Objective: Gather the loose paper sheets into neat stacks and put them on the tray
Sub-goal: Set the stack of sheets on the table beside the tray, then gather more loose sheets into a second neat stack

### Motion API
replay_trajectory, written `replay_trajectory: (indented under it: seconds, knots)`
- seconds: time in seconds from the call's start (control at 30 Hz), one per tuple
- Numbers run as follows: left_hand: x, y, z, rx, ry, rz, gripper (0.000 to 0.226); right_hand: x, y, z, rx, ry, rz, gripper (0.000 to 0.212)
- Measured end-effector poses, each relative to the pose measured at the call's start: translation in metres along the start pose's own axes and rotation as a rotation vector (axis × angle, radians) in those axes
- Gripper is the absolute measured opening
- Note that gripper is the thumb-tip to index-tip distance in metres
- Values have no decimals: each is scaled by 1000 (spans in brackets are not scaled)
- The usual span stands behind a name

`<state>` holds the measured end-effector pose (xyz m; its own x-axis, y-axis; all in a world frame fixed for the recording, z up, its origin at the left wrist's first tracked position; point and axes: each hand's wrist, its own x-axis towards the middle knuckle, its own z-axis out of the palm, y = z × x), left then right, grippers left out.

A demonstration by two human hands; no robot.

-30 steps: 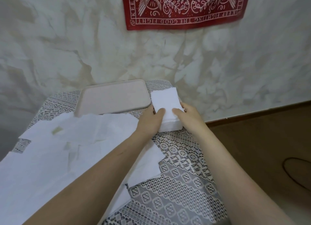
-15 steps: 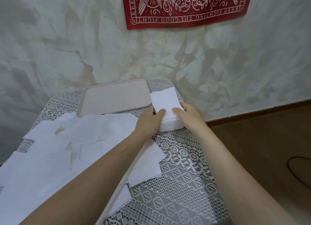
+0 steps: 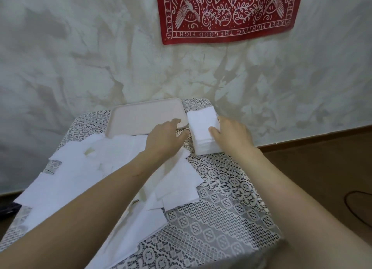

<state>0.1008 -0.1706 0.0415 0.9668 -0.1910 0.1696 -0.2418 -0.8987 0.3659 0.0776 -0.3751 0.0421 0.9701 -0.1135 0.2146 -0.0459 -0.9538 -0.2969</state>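
Beside smooth rounded tray (image 3: 141,121), squared paper stack (image 3: 202,126)

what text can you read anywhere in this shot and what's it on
"KEEP FIGHTING THE GOOD FIGHT": upside down along the bottom border of the red cloth on the wall.
"KEEP FIG": running up its left border, the rest cut off by the frame edge.
"FIGHT": on its right border, the start cut off.
No writing shows on the paper stack, the loose sheets or the tray.
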Motion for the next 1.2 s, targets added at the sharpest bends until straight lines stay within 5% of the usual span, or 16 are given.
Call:
replay_trajectory:
  seconds: [0.57, 0.87, 1.2]
  knots:
    - [-94, -106, -55, 316, 18, -49, 62, -53, -99, 36, -146, 74, -408, 37]
    - [-137, -139, -57, 272, 64, -82, 58, -86, -148, 57, -97, -85, -479, 50]
    - [-150, -164, -10, 187, 280, 113, 38, -107, -139, 93, 152, -109, -464, 46]
